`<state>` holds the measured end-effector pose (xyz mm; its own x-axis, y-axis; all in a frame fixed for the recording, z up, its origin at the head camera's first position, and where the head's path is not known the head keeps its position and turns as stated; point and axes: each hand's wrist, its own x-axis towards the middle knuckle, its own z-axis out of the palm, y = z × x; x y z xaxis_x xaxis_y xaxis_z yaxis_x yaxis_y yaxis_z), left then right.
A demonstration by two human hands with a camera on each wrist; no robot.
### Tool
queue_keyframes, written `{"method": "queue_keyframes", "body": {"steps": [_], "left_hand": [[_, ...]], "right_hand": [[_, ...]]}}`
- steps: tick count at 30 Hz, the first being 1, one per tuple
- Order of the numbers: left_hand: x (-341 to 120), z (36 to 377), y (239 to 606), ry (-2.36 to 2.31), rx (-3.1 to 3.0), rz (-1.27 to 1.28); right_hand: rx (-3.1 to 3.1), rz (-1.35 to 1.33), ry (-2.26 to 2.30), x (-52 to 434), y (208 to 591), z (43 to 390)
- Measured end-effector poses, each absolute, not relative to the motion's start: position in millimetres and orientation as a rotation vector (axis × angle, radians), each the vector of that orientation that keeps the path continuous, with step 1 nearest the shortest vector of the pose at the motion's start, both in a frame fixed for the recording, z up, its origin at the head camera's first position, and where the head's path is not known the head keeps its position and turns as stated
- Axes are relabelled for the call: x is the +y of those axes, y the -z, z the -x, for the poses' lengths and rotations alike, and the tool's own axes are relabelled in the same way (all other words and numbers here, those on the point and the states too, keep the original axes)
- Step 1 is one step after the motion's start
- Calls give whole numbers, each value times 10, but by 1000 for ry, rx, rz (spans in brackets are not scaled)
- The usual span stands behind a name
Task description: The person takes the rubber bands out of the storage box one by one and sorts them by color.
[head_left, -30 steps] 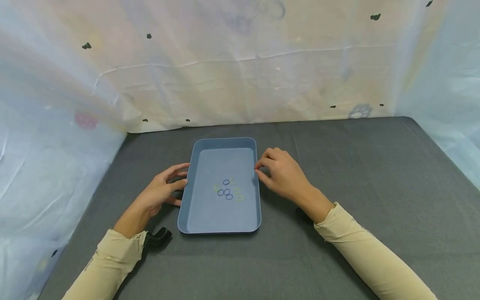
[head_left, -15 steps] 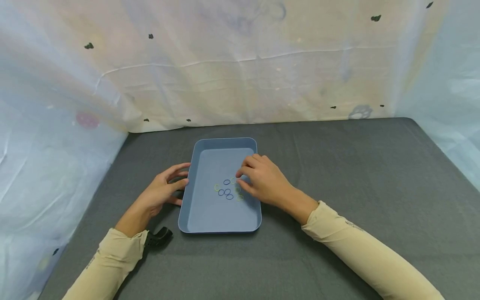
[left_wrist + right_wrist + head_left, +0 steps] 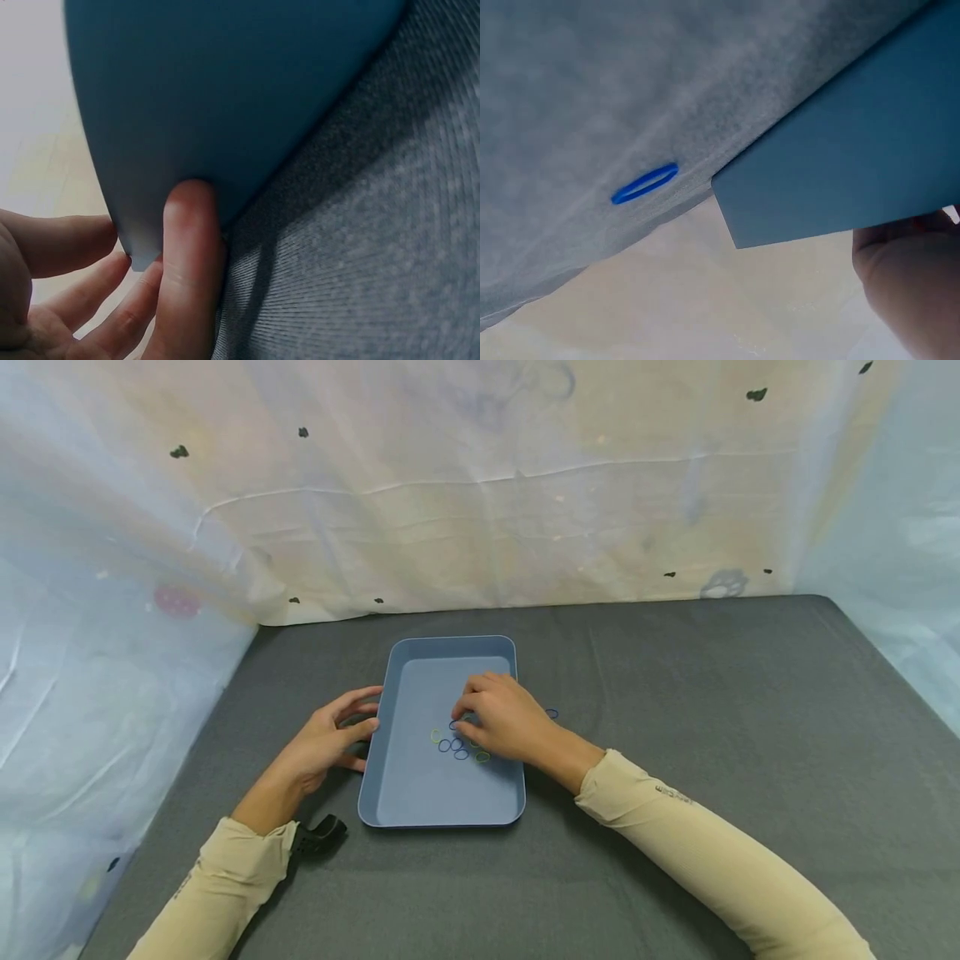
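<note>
A dark grey cloth (image 3: 675, 735) covers the table and fills the lower half of the head view. Behind it and at both sides hangs a pale, wrinkled sheet (image 3: 480, 510) with faint coloured prints and small dark spots. At centre frame a blue rectangular tray (image 3: 420, 793) lies flat on the cloth, its long side running away from the viewer. Small rubber bands (image 3: 448, 745), some blue and some yellow-green, lie clustered on the tray floor near its middle. One blue band (image 3: 552, 714) lies apart on the cloth just right of the tray; the right wrist view shows it (image 3: 645, 183) beside the tray's outer wall.

The right hand (image 3: 501, 722) reaches over the tray's right rim, fingers curled down over the cluster and hiding part of it; whether it pinches a band cannot be told. The left hand (image 3: 324, 743), relaxed and grasping nothing, rests against the tray's left wall, one fingertip touching the wall in the left wrist view. A small black strap end (image 3: 318, 837) lies by the left sleeve at lower left.
</note>
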<state>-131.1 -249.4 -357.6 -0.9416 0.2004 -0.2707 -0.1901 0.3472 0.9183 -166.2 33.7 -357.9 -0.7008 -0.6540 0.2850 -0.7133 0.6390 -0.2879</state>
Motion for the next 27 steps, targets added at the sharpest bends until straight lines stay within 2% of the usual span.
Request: {"method": "queue_keyframes", "body": {"steps": [27], "left_hand": [[-2508,1294,3578,-1630,2281,-6]], "right_hand": [[-2790,-1101,-476,235,3614,1755]]}}
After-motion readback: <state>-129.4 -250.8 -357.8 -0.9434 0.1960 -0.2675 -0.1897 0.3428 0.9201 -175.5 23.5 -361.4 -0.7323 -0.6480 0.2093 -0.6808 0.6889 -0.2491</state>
